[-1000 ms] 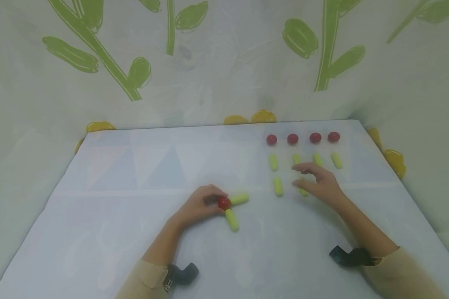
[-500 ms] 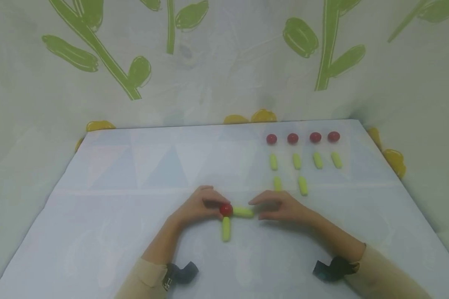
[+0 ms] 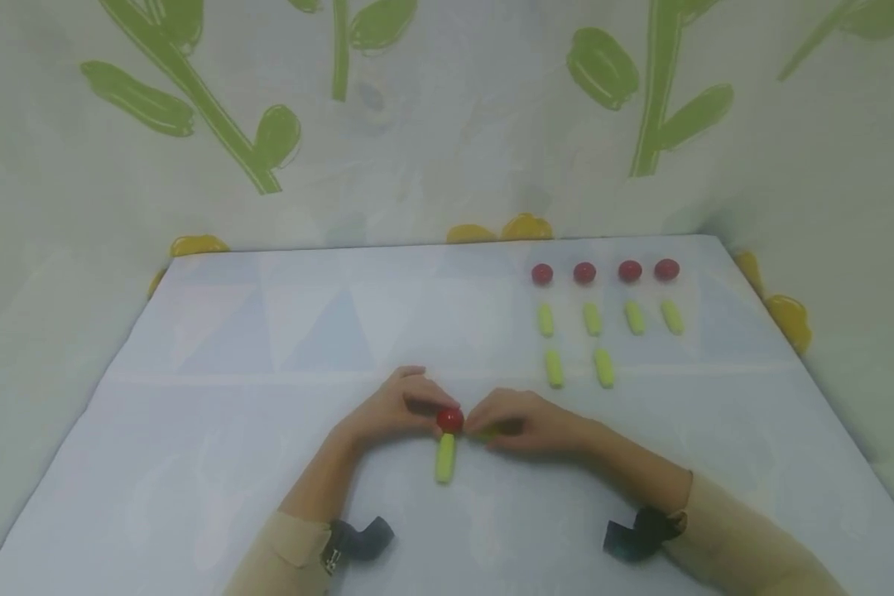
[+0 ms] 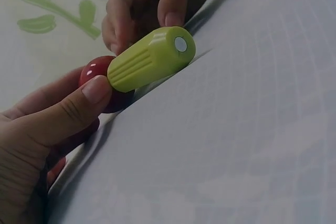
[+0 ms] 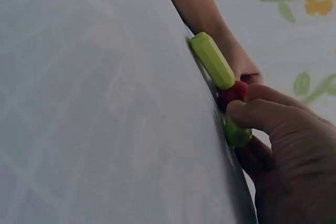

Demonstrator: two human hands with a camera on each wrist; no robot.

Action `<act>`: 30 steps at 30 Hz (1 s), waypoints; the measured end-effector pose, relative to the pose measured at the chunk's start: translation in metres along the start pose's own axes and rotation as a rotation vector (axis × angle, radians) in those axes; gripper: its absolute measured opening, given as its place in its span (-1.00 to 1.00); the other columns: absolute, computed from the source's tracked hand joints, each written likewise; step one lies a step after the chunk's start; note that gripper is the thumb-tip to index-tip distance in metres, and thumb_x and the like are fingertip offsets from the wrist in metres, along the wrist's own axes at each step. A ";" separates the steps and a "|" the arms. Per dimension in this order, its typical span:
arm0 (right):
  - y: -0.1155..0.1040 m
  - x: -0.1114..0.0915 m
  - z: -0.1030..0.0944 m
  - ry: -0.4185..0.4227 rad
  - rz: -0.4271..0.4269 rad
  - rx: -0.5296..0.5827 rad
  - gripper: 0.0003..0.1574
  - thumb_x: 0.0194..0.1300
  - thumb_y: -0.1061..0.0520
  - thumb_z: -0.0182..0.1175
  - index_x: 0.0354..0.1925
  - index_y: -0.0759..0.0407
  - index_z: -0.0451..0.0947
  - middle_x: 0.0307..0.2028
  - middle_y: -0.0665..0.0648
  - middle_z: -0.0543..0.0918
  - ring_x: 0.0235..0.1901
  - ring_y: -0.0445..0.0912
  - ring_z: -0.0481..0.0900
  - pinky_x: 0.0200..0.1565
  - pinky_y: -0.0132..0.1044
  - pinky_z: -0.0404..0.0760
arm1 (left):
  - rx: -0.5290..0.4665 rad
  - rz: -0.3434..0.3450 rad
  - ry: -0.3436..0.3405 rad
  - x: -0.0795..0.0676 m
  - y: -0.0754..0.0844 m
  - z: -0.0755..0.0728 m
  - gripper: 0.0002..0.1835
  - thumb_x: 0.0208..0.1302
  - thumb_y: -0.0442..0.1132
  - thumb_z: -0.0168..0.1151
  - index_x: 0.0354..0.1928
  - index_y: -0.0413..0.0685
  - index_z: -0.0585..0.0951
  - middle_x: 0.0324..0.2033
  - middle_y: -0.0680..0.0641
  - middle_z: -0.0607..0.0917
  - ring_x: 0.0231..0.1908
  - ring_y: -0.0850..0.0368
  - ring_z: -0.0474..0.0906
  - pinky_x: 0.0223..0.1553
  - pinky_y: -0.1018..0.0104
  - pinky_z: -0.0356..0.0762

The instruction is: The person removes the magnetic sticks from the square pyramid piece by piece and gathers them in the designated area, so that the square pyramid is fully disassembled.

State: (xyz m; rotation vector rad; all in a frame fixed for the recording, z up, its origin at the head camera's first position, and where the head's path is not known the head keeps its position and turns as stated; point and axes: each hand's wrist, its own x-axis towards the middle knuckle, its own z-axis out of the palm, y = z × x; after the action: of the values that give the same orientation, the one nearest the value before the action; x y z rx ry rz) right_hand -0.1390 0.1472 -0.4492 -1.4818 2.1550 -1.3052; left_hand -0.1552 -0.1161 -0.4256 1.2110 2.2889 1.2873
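My left hand pinches a shiny red ball between thumb and fingers. A yellow-green magnetic rod sticks out from the ball toward me. In the left wrist view this rod has a grooved side and a pale round disc in its end. Opposite, my right hand pinches a second yellow-green rod at the ball's right side. Its fingers cover most of that rod in the head view. The right thumb lies right by the ball in the right wrist view.
Several red balls stand in a row at the back right of the white table. In front of them lie two rows of yellow-green rods. A wall with printed leaves rises behind the table. Dark wrist cameras sit on both wrists.
My right hand has come left from the loose rods and now grips the rod at the ball's right. The ball and its rods have turned clockwise and shifted slightly toward me in my left hand.
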 end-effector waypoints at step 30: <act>-0.010 -0.028 -0.015 -0.071 0.195 -0.167 -0.37 0.04 -0.03 0.41 0.10 0.04 0.53 -0.01 -0.06 0.52 -0.01 -0.22 0.47 0.08 -0.33 0.51 | 0.015 -0.026 0.054 -0.002 -0.032 0.011 -0.61 -0.06 -0.22 0.49 -0.09 0.06 0.69 -0.20 0.15 0.73 -0.07 0.30 0.58 0.37 0.02 0.00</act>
State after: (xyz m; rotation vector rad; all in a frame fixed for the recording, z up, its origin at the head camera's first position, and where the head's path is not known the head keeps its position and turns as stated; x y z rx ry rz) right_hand -0.1288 0.1774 -0.4412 -1.3119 2.3423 -1.0156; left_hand -0.1652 -0.1201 -0.4577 1.1609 2.3479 1.3119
